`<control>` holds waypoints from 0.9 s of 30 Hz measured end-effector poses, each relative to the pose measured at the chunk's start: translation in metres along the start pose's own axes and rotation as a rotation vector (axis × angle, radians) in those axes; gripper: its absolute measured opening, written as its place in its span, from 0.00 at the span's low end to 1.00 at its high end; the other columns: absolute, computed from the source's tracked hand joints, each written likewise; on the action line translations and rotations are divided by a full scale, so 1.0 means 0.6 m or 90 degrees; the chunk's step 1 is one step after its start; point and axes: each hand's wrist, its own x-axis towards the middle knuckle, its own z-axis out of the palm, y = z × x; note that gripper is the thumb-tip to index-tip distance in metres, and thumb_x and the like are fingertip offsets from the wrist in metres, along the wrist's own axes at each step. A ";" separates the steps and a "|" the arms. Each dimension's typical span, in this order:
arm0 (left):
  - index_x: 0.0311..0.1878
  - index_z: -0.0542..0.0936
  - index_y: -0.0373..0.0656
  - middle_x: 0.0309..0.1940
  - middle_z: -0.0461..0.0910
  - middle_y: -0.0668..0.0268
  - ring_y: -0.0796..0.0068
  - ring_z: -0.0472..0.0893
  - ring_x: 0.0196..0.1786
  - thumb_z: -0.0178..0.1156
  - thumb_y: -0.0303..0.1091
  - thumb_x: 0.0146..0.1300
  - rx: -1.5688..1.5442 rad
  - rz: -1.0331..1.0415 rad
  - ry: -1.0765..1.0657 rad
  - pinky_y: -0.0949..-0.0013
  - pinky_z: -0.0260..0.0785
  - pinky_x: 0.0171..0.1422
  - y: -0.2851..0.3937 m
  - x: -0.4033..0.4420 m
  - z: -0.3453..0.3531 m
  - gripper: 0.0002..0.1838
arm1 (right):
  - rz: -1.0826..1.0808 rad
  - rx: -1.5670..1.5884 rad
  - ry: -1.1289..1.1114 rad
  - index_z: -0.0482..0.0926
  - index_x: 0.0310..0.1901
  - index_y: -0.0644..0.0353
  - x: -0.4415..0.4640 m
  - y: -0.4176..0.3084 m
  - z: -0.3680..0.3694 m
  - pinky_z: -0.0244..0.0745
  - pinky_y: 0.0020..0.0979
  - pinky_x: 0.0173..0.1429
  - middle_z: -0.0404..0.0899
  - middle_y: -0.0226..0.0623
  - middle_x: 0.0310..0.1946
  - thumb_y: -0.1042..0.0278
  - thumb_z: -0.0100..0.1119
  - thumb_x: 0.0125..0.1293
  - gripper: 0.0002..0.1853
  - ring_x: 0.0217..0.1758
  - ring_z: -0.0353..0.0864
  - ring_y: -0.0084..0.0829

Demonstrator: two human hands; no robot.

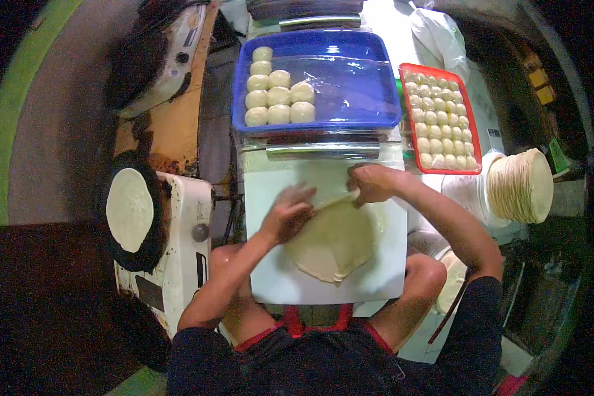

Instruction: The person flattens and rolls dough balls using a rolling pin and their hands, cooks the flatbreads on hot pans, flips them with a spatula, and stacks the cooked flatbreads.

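Note:
A thin round sheet of dough (pixel 333 247) is spread over the white board (pixel 264 270) in front of me, its near edge coming to a small point. My right hand (pixel 373 184) pinches the far edge of the sheet between thumb and fingers. At the sheet's left edge is my left hand (pixel 290 214), slightly blurred, with its fingers apart; whether it touches the dough I cannot tell.
Beyond the board, a blue tray (pixel 369 122) holds several dough balls (pixel 278 96). A red tray (pixel 419 158) of smaller balls stands right, near a stack of flatbreads (pixel 521 186). Left, a flatbread (pixel 131 210) lies on a black griddle (pixel 153 247) over a stove (pixel 185 228).

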 end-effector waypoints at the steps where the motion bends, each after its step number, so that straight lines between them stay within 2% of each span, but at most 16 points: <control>1: 0.49 0.78 0.44 0.54 0.82 0.56 0.49 0.79 0.59 0.64 0.37 0.67 -0.108 -0.068 -0.001 0.52 0.72 0.62 0.011 -0.010 0.017 0.12 | -0.008 0.055 -0.037 0.75 0.57 0.63 -0.006 -0.005 -0.012 0.77 0.40 0.54 0.82 0.45 0.44 0.43 0.74 0.57 0.36 0.51 0.82 0.42; 2: 0.48 0.78 0.43 0.52 0.83 0.56 0.50 0.81 0.57 0.63 0.38 0.69 -0.216 -0.133 -0.001 0.53 0.74 0.59 0.024 -0.022 0.029 0.10 | -0.051 0.272 -0.086 0.72 0.61 0.64 -0.001 0.001 -0.002 0.74 0.39 0.59 0.81 0.44 0.48 0.46 0.73 0.59 0.37 0.54 0.81 0.39; 3: 0.49 0.75 0.42 0.39 0.83 0.55 0.54 0.84 0.42 0.56 0.41 0.76 -0.226 -0.284 -0.009 0.58 0.76 0.47 0.049 -0.032 0.026 0.12 | -0.094 0.486 -0.133 0.69 0.65 0.64 0.005 0.020 0.026 0.72 0.39 0.63 0.81 0.43 0.53 0.48 0.73 0.61 0.38 0.58 0.79 0.37; 4: 0.50 0.73 0.41 0.36 0.81 0.56 0.57 0.82 0.39 0.54 0.42 0.77 -0.222 -0.321 0.022 0.58 0.75 0.45 0.059 -0.031 0.028 0.13 | -0.136 0.699 -0.180 0.66 0.69 0.64 0.000 0.030 0.043 0.70 0.38 0.68 0.80 0.42 0.57 0.51 0.72 0.63 0.40 0.61 0.77 0.35; 5: 0.51 0.72 0.41 0.32 0.79 0.56 0.59 0.80 0.35 0.53 0.44 0.78 -0.219 -0.358 0.055 0.59 0.74 0.43 0.064 -0.028 0.030 0.14 | -0.077 0.821 -0.070 0.59 0.74 0.66 -0.025 0.005 0.054 0.64 0.35 0.72 0.74 0.41 0.63 0.56 0.70 0.65 0.43 0.63 0.73 0.29; 6: 0.52 0.71 0.40 0.29 0.76 0.57 0.62 0.78 0.31 0.51 0.45 0.79 -0.216 -0.395 0.092 0.59 0.73 0.41 0.068 -0.028 0.033 0.16 | -0.002 0.882 -0.030 0.49 0.78 0.64 -0.031 0.016 0.088 0.62 0.35 0.74 0.64 0.44 0.71 0.60 0.69 0.66 0.48 0.66 0.70 0.32; 7: 0.54 0.69 0.39 0.26 0.71 0.63 0.69 0.72 0.29 0.48 0.48 0.80 -0.292 -0.421 0.102 0.63 0.70 0.38 0.059 -0.035 0.046 0.19 | -0.045 0.878 -0.035 0.48 0.79 0.63 -0.041 -0.007 0.082 0.60 0.36 0.75 0.60 0.44 0.74 0.63 0.68 0.66 0.47 0.69 0.68 0.33; 11: 0.53 0.71 0.39 0.29 0.74 0.68 0.74 0.73 0.32 0.47 0.49 0.80 -0.448 -0.526 -0.081 0.64 0.69 0.38 0.087 -0.078 0.034 0.19 | -0.041 0.857 -0.130 0.47 0.81 0.55 -0.090 -0.105 0.067 0.49 0.39 0.81 0.53 0.44 0.80 0.76 0.60 0.68 0.44 0.81 0.51 0.34; 14: 0.49 0.77 0.41 0.36 0.77 0.70 0.80 0.73 0.36 0.49 0.47 0.79 -0.787 -0.624 -0.237 0.69 0.69 0.39 0.141 -0.128 -0.007 0.18 | -0.055 0.778 -0.182 0.49 0.81 0.51 -0.102 -0.176 0.051 0.48 0.37 0.82 0.57 0.42 0.78 0.77 0.62 0.67 0.45 0.80 0.53 0.35; 16: 0.50 0.80 0.42 0.41 0.82 0.66 0.76 0.77 0.41 0.50 0.48 0.77 -0.684 -0.592 -0.309 0.67 0.72 0.45 0.185 -0.160 -0.060 0.19 | -0.010 0.771 -0.259 0.51 0.81 0.50 -0.105 -0.243 0.018 0.49 0.37 0.81 0.58 0.43 0.78 0.75 0.64 0.67 0.45 0.79 0.55 0.34; 17: 0.55 0.79 0.38 0.44 0.82 0.59 0.68 0.81 0.41 0.54 0.44 0.72 -0.831 -0.776 -0.195 0.60 0.75 0.48 0.225 -0.176 -0.081 0.19 | -0.030 0.743 -0.262 0.51 0.81 0.50 -0.105 -0.284 -0.003 0.48 0.37 0.81 0.59 0.43 0.77 0.75 0.64 0.66 0.44 0.79 0.55 0.34; 18: 0.58 0.77 0.37 0.47 0.83 0.58 0.66 0.83 0.45 0.54 0.45 0.73 -0.818 -0.824 -0.251 0.61 0.76 0.50 0.259 -0.187 -0.130 0.22 | -0.050 0.716 -0.269 0.52 0.80 0.50 -0.104 -0.334 -0.024 0.47 0.37 0.82 0.59 0.43 0.77 0.75 0.64 0.66 0.44 0.79 0.54 0.34; 23: 0.59 0.78 0.40 0.49 0.84 0.63 0.72 0.83 0.50 0.59 0.41 0.72 -1.071 -0.729 -0.049 0.63 0.78 0.55 0.275 -0.411 -0.234 0.18 | -0.201 0.405 -0.290 0.53 0.80 0.53 0.004 -0.579 -0.095 0.43 0.39 0.83 0.59 0.45 0.77 0.71 0.66 0.65 0.44 0.81 0.52 0.36; 25: 0.63 0.78 0.46 0.57 0.79 0.68 0.71 0.75 0.62 0.57 0.44 0.72 -0.895 -0.708 0.038 0.63 0.67 0.70 0.315 -0.502 -0.339 0.20 | -0.316 0.384 -0.339 0.54 0.79 0.56 0.103 -0.662 -0.077 0.46 0.40 0.83 0.57 0.45 0.78 0.69 0.67 0.65 0.44 0.81 0.53 0.37; 26: 0.62 0.78 0.45 0.54 0.79 0.69 0.72 0.75 0.62 0.58 0.37 0.72 -0.858 -0.871 0.144 0.63 0.66 0.72 0.352 -0.520 -0.413 0.18 | -0.327 0.284 -0.320 0.55 0.79 0.56 0.147 -0.716 -0.083 0.49 0.41 0.82 0.57 0.45 0.78 0.69 0.66 0.65 0.43 0.80 0.55 0.39; 27: 0.56 0.79 0.46 0.49 0.81 0.70 0.74 0.79 0.53 0.61 0.37 0.71 -0.765 -0.738 0.177 0.65 0.72 0.62 0.341 -0.594 -0.454 0.14 | -0.350 0.279 -0.317 0.54 0.79 0.60 0.181 -0.779 -0.092 0.49 0.35 0.82 0.57 0.45 0.78 0.74 0.65 0.65 0.43 0.80 0.55 0.33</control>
